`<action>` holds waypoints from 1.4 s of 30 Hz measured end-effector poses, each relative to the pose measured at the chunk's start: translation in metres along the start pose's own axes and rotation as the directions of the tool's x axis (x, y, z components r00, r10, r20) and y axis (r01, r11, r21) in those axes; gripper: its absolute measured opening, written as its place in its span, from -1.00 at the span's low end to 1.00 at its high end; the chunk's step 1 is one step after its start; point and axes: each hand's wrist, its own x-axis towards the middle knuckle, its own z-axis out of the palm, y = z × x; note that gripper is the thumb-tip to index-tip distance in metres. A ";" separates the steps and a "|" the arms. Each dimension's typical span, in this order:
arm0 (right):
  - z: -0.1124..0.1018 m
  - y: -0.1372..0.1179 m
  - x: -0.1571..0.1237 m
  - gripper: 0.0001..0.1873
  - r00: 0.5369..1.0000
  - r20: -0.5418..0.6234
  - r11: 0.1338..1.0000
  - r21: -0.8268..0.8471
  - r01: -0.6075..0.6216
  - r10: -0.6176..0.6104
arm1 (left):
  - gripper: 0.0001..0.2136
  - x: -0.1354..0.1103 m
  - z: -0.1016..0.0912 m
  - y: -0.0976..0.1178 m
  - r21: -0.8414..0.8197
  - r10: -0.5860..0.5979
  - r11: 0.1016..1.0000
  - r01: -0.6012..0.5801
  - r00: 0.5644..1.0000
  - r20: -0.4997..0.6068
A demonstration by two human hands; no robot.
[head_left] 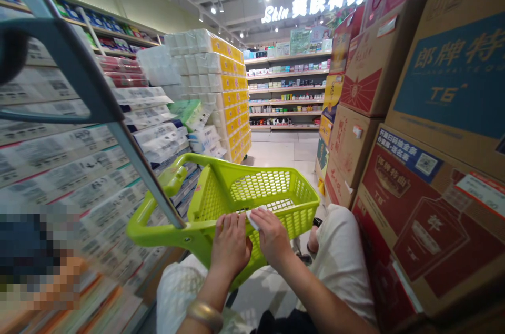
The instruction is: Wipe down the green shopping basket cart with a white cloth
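Note:
A lime-green shopping cart [252, 168] stands sideways in front of my knees, its basket with perforated walls. My left hand [232, 243] is closed over the near top rim, fingers curled to the inside. Just to its right, my right hand [273, 234] presses a crumpled white tissue or cloth [253, 218] against the same rim, fingers folded over it. The cart's push handle [138, 223] extends to the left. A grey metal pole [150, 176] with a dark plastic bracket [74, 71] slants across the left side, in front of the cart.
Stacked cardboard cartons [434, 208] rise close on the right. Packs of paper goods [158, 134] are piled on the left, with a tall stack of yellow-and-white tissue packs [232, 97] beyond. Shelves of small products [288, 84] line the back. A blurred-out patch [35, 255] lies at lower left.

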 end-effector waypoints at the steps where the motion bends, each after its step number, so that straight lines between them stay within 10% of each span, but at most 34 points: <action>1: -0.002 0.002 -0.001 -0.45 1.000 -0.005 1.000 -0.008 -0.012 0.012 | -0.58 0.000 0.000 0.000 0.002 0.001 1.000 -0.001 1.000 0.002; 6: -0.012 0.017 -0.002 -0.48 0.985 -0.054 0.982 -0.086 -0.168 0.164 | -0.58 0.000 0.000 0.000 0.007 -0.004 1.000 0.004 1.000 0.002; 12: -0.006 0.004 -0.004 -0.41 0.999 0.021 0.999 -0.028 -0.027 0.028 | -0.58 0.000 0.002 0.000 -0.005 -0.003 1.000 0.003 1.000 -0.003; 42: -0.017 0.006 0.002 -0.46 0.988 0.036 0.987 -0.076 -0.144 0.147 | -0.57 -0.002 0.000 0.001 0.007 0.000 1.000 0.000 1.000 -0.004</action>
